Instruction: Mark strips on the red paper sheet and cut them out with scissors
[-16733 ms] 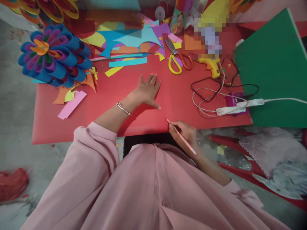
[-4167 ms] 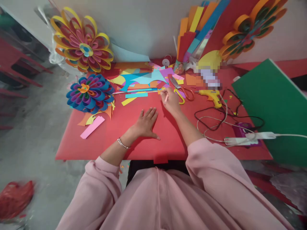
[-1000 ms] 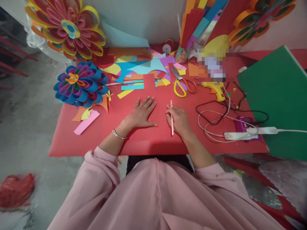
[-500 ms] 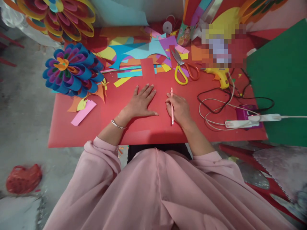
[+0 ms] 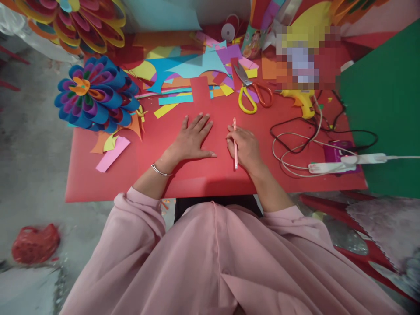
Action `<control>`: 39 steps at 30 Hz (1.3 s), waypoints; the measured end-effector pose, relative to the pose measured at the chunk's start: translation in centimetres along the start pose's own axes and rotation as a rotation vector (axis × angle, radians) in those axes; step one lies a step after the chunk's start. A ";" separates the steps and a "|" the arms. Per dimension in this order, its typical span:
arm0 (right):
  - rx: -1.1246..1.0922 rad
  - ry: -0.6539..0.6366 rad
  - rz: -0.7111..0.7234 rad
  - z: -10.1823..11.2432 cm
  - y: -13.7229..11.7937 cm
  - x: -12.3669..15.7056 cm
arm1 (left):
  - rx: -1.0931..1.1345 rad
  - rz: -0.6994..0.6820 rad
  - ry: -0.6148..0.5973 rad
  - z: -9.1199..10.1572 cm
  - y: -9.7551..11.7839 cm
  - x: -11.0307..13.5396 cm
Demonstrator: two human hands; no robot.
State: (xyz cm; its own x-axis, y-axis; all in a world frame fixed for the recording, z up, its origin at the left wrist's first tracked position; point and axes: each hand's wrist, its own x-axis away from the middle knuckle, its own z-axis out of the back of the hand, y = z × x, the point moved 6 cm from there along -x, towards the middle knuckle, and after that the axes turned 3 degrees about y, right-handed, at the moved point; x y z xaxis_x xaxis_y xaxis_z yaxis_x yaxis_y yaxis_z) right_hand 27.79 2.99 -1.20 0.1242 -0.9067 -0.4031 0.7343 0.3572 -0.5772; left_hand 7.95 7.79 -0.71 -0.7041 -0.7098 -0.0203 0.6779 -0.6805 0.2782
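Observation:
My left hand (image 5: 194, 139) lies flat on the red tabletop (image 5: 95, 186), fingers spread and thumb pointing right; whether red paper lies beneath it I cannot tell. Closed around a thin pink pencil (image 5: 235, 151), my right hand (image 5: 244, 146) rests a short way to the right. The pencil slants up past the fingers, one end toward me. Beyond the hands, a red paper strip (image 5: 201, 94) lies over blue and yellow strips. Scissors (image 5: 247, 89) with one yellow and one red handle sit past my right hand, blades pointing away.
A blue layered paper flower (image 5: 98, 96) stands at left by a pink strip (image 5: 113, 154). Paper scraps (image 5: 187, 65) cover the back. At right are a yellow glue gun (image 5: 305, 103), looping cables (image 5: 278, 153), a white power strip (image 5: 331, 167) and a green board (image 5: 383, 118).
The view has shifted slightly. Both hands keep their places on the table, and the pencil stays in my right hand.

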 end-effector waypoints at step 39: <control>0.042 0.059 0.081 0.2 -0.2 0.1 | -0.025 0.012 -0.003 -0.5 -0.1 0.0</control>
State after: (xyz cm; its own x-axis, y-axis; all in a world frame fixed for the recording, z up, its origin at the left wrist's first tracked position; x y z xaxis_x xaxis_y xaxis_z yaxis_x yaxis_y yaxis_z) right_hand 27.74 2.80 -0.96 0.1460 -0.8601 -0.4888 0.7512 0.4179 -0.5109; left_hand 8.03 7.79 -1.17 -0.6962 -0.7177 -0.0141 0.6917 -0.6760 0.2542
